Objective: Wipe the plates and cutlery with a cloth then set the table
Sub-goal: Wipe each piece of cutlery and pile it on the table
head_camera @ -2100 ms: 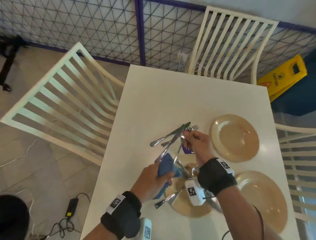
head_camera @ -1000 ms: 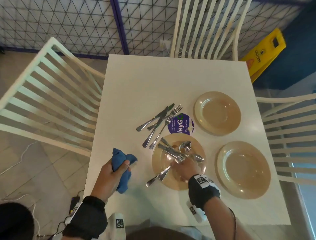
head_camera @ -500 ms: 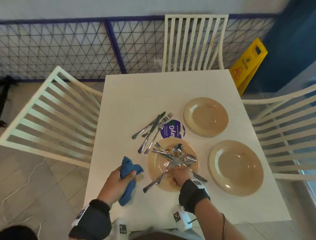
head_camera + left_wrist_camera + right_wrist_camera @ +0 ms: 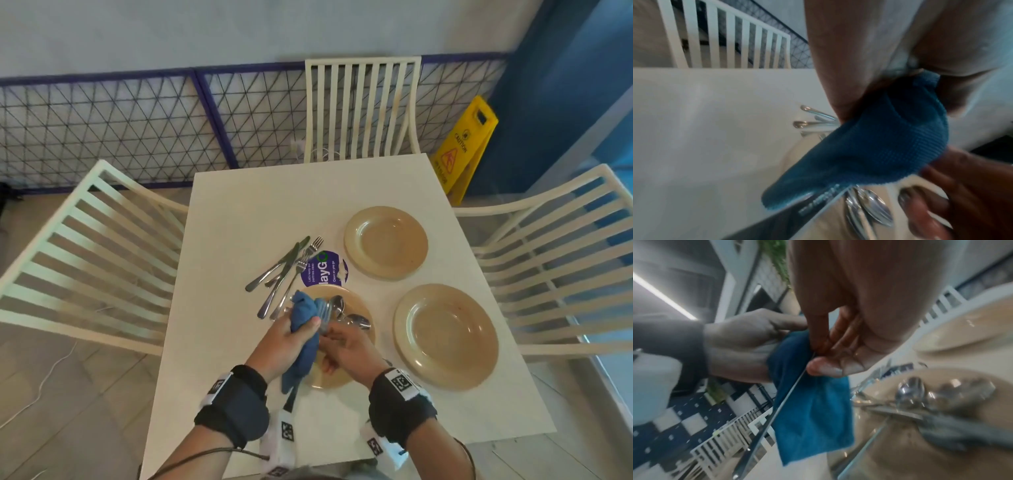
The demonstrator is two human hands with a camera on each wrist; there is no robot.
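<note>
My left hand (image 4: 295,337) grips a blue cloth (image 4: 303,315) just above the near beige plate (image 4: 361,303). The cloth (image 4: 879,146) is wrapped round the upper part of a knife (image 4: 818,201). My right hand (image 4: 331,338) pinches that knife (image 4: 777,410) between thumb and fingers, right against the cloth (image 4: 813,410), and its free end points back toward me. Several spoons (image 4: 356,322) and other pieces lie in the near plate. A small pile of knives and forks (image 4: 284,270) lies on the table to the plate's far left.
Two more beige plates (image 4: 386,242) (image 4: 445,337) sit on the right half of the white table (image 4: 257,212), beside a purple round sticker (image 4: 325,270). White slatted chairs stand at the left (image 4: 89,253), far (image 4: 363,109) and right (image 4: 555,260). A yellow caution sign (image 4: 462,147) stands by the blue wall.
My right hand has lifted a knife out of the near plate. My left hand has brought the cloth from the table's left side over the plate and closed it round the knife.
</note>
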